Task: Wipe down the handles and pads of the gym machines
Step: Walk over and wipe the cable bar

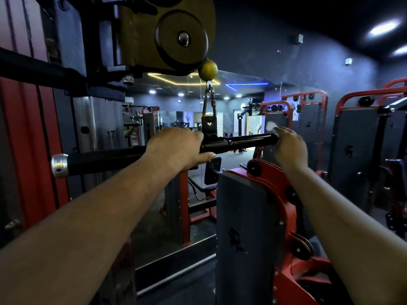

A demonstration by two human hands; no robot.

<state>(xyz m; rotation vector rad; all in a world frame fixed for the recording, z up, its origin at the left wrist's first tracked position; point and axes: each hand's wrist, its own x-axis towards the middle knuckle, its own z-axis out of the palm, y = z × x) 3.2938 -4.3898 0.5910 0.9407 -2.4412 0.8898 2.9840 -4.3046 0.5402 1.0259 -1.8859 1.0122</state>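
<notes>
A black cable-machine bar point(246, 140) hangs level from a carabiner point(209, 104) under a yellow stopper ball point(208, 70). Its left end has a silver cap point(59, 165). My left hand point(178, 148) grips the bar just left of the centre bracket, thumb underneath. My right hand point(289, 147) is curled round the bar's right end and holds a white cloth point(271, 127), which shows blurred above the fingers.
A large pulley housing point(176, 34) sits overhead at the top left. The numbered weight stack point(103, 133) stands behind the bar at left. A grey and red machine shroud point(248, 227) rises just below my right arm. More red-framed machines point(356, 133) line the right side.
</notes>
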